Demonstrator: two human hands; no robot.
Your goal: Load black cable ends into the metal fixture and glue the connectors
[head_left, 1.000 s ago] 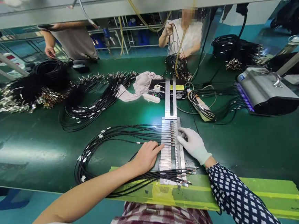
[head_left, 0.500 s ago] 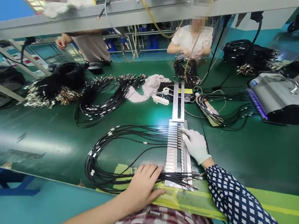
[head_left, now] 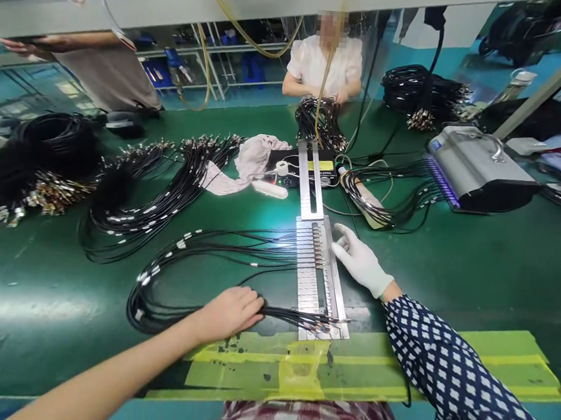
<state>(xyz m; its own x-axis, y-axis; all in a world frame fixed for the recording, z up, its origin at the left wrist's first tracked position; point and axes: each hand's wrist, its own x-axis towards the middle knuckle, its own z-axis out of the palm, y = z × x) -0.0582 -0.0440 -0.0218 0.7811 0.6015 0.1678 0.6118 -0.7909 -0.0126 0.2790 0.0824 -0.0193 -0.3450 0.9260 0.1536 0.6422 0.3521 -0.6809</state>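
Observation:
My bare left hand (head_left: 233, 311) is wrapped round a bundle of thin black cables (head_left: 282, 314) near the table's front edge. Their loose ends lie over the lower end of a slotted metal jig (head_left: 307, 290). From there the cables loop left and back, and several of their other ends sit side by side in the jig's upper slots, with small metal connectors (head_left: 317, 246) in a row. My right hand (head_left: 361, 263), in a white glove, hovers just right of the jig with its fingers apart and nothing in them.
Cable bundles (head_left: 165, 194) lie at the left. A white cloth (head_left: 258, 156) and a black box (head_left: 329, 175) are behind the jig. At the right stands a grey lamp unit (head_left: 482, 168) glowing purple. A co-worker (head_left: 325, 65) handles cables opposite. Yellow tape (head_left: 307, 367) covers the front edge.
My right hand has moved off the connectors to the jig's right side, and its fingers have opened. My left hand has gone from lying over the cables to gripping them. The view has shifted.

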